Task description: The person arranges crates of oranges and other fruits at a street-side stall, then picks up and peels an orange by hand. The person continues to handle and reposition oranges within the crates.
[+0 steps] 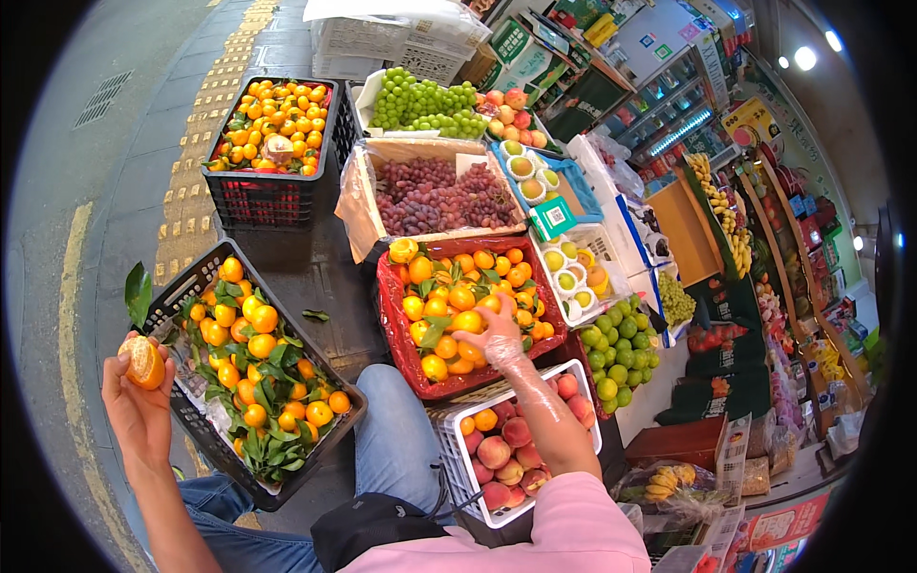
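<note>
My left hand is raised beside the left crate, its fingers closed around a mandarin. White pith shows on the upper side of that fruit, and it looks at least partly peeled. My right hand reaches over the red-lined crate, fingers spread and resting on or just above the mandarins heaped there. Clear plastic film wraps my right wrist. Leafy mandarins fill part of the black crate by my left knee.
A white basket of peaches stands under my right forearm. Behind the red-lined crate are a box of red grapes and green grapes. Another black crate of mandarins stands far left. Green citrus fruits and shop shelves line the right.
</note>
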Available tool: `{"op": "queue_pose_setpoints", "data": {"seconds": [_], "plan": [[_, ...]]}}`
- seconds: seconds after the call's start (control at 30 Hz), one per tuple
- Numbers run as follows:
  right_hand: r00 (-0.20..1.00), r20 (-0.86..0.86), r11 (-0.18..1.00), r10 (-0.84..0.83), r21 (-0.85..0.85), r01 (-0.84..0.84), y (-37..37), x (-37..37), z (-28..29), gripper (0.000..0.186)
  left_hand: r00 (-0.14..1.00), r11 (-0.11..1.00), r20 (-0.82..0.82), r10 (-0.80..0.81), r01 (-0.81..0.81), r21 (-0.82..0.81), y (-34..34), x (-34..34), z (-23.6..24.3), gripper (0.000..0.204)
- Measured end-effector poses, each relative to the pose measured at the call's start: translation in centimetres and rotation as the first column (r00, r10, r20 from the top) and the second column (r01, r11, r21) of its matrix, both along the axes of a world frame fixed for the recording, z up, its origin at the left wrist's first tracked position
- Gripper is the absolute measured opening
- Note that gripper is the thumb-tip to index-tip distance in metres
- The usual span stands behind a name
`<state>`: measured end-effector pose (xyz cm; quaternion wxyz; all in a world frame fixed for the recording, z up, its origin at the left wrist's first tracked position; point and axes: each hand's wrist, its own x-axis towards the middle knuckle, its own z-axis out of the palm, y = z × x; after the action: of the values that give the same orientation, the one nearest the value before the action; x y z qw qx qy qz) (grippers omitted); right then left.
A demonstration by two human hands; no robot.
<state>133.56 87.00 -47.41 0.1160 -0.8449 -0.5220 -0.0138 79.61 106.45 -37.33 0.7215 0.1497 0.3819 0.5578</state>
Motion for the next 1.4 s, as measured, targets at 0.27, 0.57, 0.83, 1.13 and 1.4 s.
{"op": "queue_pose_setpoints", "data": {"seconds": [0.27,0.57,0.83,1.13,1.4], "plan": [[0.879,-0.426,0.879,-0.215,0.307,0.365,-1.5,3.2,-3.5,0.028,0.999,1.000,-0.041,-0.010,0.010,-0.005,-0.2,0.7,0.0,0.042],[0.907,-0.413,0.992,-0.087,0.044,0.116,-1.4,5.6,-3.6,0.071,0.999,1.000,-0.044,-0.006,0.006,-0.003,0.0,0.9,0.3,0.042],[0.954,-0.289,0.996,-0.076,0.026,0.087,-0.2,6.0,-3.5,0.065,1.000,1.000,-0.009,-0.008,0.008,-0.008,-0.1,0.8,0.4,0.042],[0.986,-0.131,0.982,-0.101,0.145,0.120,0.2,8.2,-1.5,0.046,1.000,1.000,-0.025,-0.008,0.009,0.010,-0.2,0.3,0.7,0.044],[0.925,-0.322,0.972,-0.202,0.049,0.229,-1.2,5.4,0.4,0.025,1.000,1.000,-0.024,0.002,-0.002,0.018,0.0,0.1,0.9,0.044]]}}
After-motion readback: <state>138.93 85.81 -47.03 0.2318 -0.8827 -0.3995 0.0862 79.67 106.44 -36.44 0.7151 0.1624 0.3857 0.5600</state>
